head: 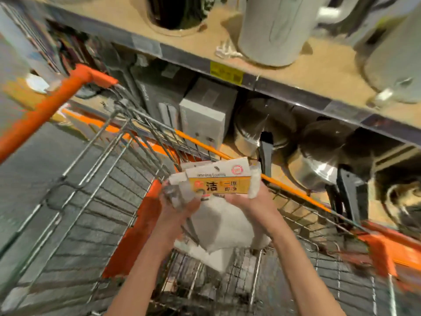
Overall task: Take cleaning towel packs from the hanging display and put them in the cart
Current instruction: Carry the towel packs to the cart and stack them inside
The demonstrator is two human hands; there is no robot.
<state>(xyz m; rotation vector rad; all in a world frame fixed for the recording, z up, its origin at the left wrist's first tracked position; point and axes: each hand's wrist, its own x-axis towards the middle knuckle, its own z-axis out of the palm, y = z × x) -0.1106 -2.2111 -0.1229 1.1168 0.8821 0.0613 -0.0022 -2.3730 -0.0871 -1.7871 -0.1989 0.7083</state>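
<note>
I hold cleaning towel packs [218,181] over the wire cart [95,201]: white towels with a yellow and white card header printed with dark characters. My left hand [180,206] grips the left end of the packs, my right hand [246,201] grips the right end. Both hands are above the basket, near its far rim. More white towel packs [223,229] lie in the cart just below my hands, partly hidden by my forearms.
The cart has an orange handle [52,108] at upper left and orange trim [296,192] along its right rim. Right beyond it stand store shelves [284,87] with steel pots [319,165], grey boxes [202,115] and white kettles [273,30].
</note>
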